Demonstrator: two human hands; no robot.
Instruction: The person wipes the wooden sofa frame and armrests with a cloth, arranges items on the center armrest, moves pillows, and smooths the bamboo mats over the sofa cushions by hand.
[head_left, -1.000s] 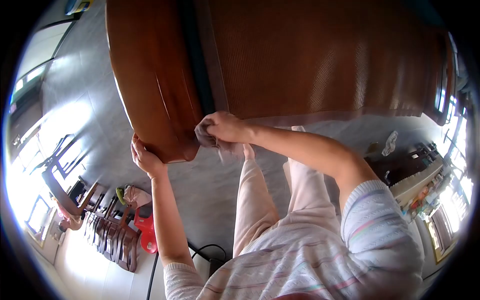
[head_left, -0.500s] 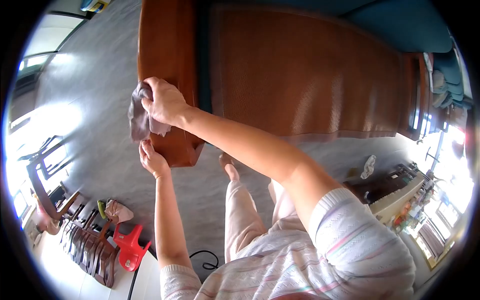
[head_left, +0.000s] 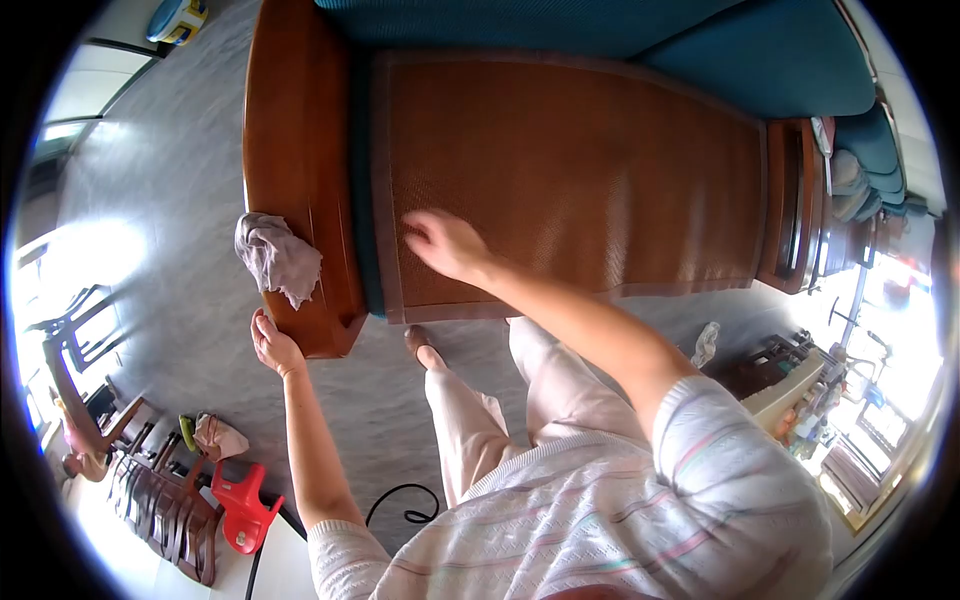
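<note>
A crumpled grey-mauve cloth (head_left: 277,258) lies over the outer edge of a polished wooden armrest (head_left: 300,130), with no hand on it. My left hand (head_left: 277,345) is at the near outer corner of that armrest, its fingers bent against the edge. To the right, my right hand (head_left: 447,245) is over the brown woven mat (head_left: 590,180) on the sofa seat. It is empty, its slightly blurred fingers loosely apart. Whether it touches the mat I cannot tell.
Teal cushions (head_left: 760,60) line the sofa's back. A red plastic stool (head_left: 245,508) and dark wooden chairs (head_left: 165,510) stand at lower left. A black cable (head_left: 405,505) curls on the grey floor (head_left: 180,200). A bucket (head_left: 178,20) is at upper left.
My right hand has let go of the cloth and moved right, over the mat. The cloth stays on the armrest. My left hand remains at the armrest's corner while the view has shifted.
</note>
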